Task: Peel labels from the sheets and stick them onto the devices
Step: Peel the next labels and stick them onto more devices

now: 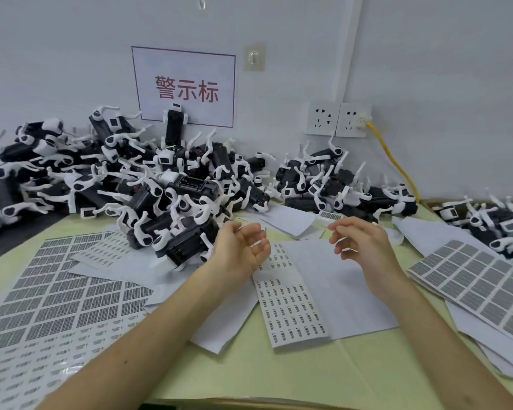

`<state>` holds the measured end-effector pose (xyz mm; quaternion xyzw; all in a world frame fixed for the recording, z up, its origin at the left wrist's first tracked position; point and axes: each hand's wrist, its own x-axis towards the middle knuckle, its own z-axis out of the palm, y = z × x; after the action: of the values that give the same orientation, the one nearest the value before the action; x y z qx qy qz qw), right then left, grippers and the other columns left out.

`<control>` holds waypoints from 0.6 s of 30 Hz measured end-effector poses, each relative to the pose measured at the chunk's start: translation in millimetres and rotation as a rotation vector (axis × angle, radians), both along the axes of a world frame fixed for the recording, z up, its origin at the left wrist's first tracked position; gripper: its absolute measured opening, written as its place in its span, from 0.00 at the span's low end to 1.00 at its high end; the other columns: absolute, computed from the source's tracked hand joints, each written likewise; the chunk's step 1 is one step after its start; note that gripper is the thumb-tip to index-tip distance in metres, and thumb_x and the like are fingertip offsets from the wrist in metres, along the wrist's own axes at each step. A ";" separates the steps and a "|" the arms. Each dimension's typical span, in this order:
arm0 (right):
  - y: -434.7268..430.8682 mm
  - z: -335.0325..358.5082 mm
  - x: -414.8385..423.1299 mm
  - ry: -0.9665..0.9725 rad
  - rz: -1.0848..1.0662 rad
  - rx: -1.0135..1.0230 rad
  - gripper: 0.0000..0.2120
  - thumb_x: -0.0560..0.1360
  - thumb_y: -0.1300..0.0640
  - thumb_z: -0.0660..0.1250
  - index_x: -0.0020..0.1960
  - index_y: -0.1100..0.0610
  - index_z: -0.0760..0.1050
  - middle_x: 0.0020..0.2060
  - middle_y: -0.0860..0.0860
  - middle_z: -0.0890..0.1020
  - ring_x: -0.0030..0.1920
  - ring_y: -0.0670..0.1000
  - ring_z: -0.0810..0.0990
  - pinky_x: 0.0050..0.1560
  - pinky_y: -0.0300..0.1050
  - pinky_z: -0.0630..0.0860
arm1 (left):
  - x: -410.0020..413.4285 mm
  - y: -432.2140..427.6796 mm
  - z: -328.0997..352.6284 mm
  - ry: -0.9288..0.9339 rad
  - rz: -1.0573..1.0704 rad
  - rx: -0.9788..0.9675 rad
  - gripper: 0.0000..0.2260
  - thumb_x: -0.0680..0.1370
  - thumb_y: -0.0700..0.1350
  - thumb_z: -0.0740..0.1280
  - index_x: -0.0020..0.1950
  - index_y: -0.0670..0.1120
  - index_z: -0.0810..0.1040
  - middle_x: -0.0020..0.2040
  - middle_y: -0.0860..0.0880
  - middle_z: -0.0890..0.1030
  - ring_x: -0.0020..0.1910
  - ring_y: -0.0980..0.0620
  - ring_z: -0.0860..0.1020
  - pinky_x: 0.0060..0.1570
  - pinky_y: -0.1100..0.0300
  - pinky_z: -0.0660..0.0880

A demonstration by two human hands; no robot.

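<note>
Above label sheet (290, 303), left hand (243, 251), right hand (365, 242) apart, grips loose (holding nothing)

Devices (172, 184) in far pile: black bodies, white legs and end caps noted. Table (323, 374): pale yellow-green. Left label sheet (57, 297): white, covered by grid of grey rectangles; same grey grid seen on right label sheet (480, 279). Middle strip (290, 306): white, printed with rows of small dark marks. Sign (187, 63) on far wall (427, 54): white, bordered in dark red, red characters. Cable (394, 161) at far right: yellow. Sockets (338, 119): white.
</note>
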<state>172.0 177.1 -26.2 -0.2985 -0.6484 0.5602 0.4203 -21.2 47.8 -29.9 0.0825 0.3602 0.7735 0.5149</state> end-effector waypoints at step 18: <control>-19.0 -6.4 -9.6 -0.126 0.548 -0.086 0.19 0.78 0.41 0.65 0.66 0.45 0.79 0.60 0.52 0.84 0.55 0.56 0.84 0.54 0.47 0.80 | 37.4 -7.3 -9.1 1.061 -0.733 0.125 0.19 0.73 0.46 0.51 0.24 0.44 0.70 0.42 0.37 0.81 0.53 0.27 0.74 0.59 0.40 0.72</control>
<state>162.5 158.0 -32.6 -0.1638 -0.7052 0.6605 0.1989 16.2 40.4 -39.0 0.6009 0.4684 0.4214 0.4918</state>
